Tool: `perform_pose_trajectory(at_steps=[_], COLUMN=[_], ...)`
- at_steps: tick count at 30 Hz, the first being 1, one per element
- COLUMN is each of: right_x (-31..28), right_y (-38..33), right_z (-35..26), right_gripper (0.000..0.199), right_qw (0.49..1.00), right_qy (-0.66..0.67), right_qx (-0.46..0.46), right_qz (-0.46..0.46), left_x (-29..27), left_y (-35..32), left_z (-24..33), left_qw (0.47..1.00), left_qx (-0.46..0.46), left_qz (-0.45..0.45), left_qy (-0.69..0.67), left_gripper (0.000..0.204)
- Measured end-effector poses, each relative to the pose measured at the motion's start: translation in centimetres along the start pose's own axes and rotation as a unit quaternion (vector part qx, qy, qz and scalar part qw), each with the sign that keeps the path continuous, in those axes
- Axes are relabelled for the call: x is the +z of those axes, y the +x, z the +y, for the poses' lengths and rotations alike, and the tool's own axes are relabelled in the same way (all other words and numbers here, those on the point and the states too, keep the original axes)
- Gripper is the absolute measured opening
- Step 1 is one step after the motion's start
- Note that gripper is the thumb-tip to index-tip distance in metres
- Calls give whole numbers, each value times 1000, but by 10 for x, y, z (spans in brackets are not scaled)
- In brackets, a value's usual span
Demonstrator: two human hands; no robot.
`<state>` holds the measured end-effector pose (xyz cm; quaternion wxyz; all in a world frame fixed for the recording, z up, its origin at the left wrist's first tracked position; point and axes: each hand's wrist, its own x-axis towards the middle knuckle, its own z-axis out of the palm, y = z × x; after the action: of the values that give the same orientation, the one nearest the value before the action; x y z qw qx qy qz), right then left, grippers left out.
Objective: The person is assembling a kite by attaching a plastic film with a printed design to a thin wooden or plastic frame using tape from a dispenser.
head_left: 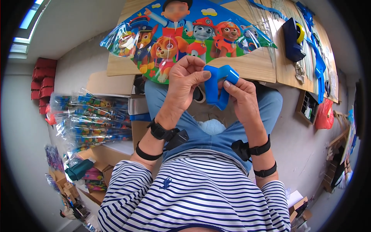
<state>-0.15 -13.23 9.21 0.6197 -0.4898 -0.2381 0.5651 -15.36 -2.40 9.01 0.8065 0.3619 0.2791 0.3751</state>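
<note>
Above my lap I hold a glossy blue plastic strip (211,91), folded into loops. My left hand (181,85) is closed, its thumb and fingertips pinching the strip's upper left edge. On the other side my right hand (245,100) grips the strip between thumb and fingers. Just beyond my hands, a bright printed kite-like sheet (201,48) with cartoon dogs lies on the wooden table. Its clear film edges shine, and its lower tip reaches past the table edge toward my knees.
A dark tape dispenser (293,40) with a yellow roll stands at the right of the table (251,69), near thin clear rods and blue strips (317,58). Wrapped printed packs (96,120) are piled at my left. A red plastic bag (324,114) hangs at the right.
</note>
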Motion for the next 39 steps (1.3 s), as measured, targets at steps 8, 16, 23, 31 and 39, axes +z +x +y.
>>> perform_pose_trajectory(at_steps=[8, 16, 23, 31, 39], right_x=[-7, -74, -96, -111, -117], right_y=[12, -8, -22, -28, 4], right_z=[4, 16, 27, 23, 8], right_gripper=[16, 19, 9, 9, 5], right_qw=[998, 976, 972, 973, 913], right_qy=[-19, -173, -187, -126, -339], right_qx=[8, 42, 84, 114, 103], right_qz=[51, 124, 112, 156, 203], left_x=[-12, -65, -92, -84, -135], left_y=[28, 216, 383, 340, 130], left_z=[6, 138, 221, 132, 0], left_qw=[998, 874, 776, 485, 544], left_qx=[31, 274, 408, 309, 128], left_qz=[11, 74, 37, -1, 43], left_qy=[50, 394, 480, 818, 828], left_gripper=[22, 15, 17, 37, 83])
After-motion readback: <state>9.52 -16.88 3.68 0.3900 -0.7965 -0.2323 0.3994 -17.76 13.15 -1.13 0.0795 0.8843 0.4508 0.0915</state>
